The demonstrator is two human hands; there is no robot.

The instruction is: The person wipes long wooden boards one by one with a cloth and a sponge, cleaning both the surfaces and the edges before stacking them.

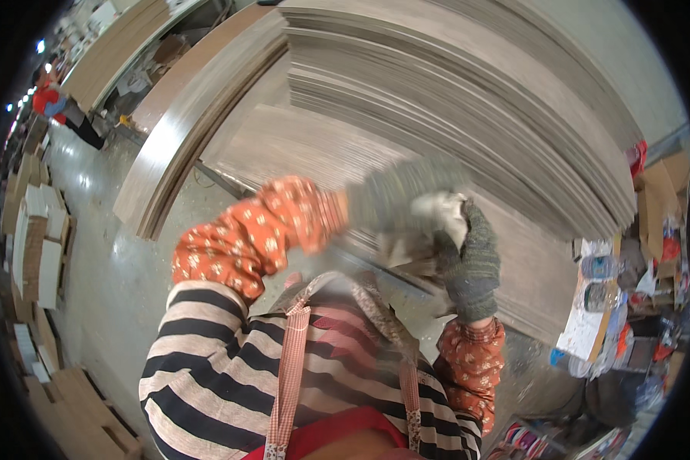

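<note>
**Two gloved hands meet on a pale, crumpled piece**

Where the two hands come together, a pale crumpled piece (441,211) sits between them, up in front of the person's chest. It looks like cloth or paper, but it is too blurry to say which. The right hand (471,257) wears a dark knit glove, and its fingers are curled around the right side of the piece, holding it. The left hand (395,195) wears a grey-green glove and is blurry. It touches the piece from the left, but I cannot tell if its fingers are closed on it or just resting.

Both arms have orange sleeves with small flowers (253,234). Under them is a striped top (207,360) with checked apron straps (291,368) running down it.

Just behind the hands, on the far side, lies a big stack of thin flat boards (452,92), one on top of another. More boards lean at the far left (184,123). On the right is a messy table (590,322) with plastic bottles (599,267). Far off at the left, another person in red (50,100) stands on the grey floor (107,268).
</note>
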